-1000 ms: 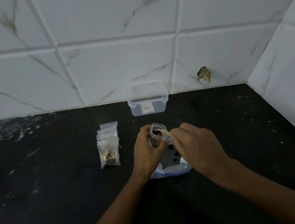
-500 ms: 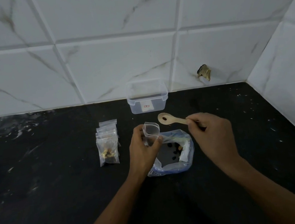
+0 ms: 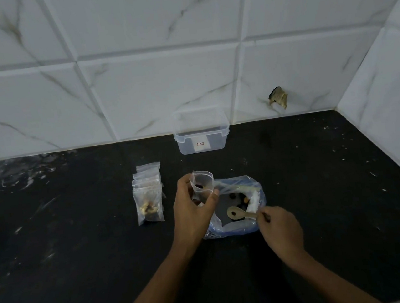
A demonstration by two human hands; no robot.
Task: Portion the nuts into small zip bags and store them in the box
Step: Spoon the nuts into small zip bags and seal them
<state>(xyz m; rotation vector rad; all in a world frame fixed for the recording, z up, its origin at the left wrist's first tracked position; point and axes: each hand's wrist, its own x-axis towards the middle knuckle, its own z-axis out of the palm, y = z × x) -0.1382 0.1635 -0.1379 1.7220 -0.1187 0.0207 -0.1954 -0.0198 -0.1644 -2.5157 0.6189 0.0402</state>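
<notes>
My left hand [image 3: 192, 209] grips a small clear zip bag [image 3: 202, 184], held upright with its mouth open and a few nuts inside. To its right lies a big clear nut bag [image 3: 240, 226] with dark and pale nuts showing in its open mouth. My right hand [image 3: 278, 227] pinches the handle of a small wooden spoon [image 3: 238, 213], whose bowl sits inside the big bag. A stack of small zip bags [image 3: 148, 194] lies to the left, the front one holding nuts. A clear plastic box [image 3: 201, 136] stands open by the wall.
The black countertop [image 3: 79, 239] carries pale scuffs and crumbs. White marble tiles [image 3: 161, 86] rise behind it, and a tiled side wall [image 3: 389, 117] closes the right. A chipped hole [image 3: 278, 97] marks the back wall, right of the box.
My right hand has drawn the spoon away from the small bag's mouth, swung it out, then lowered it into the big nut bag. My left hand kept holding the small bag.
</notes>
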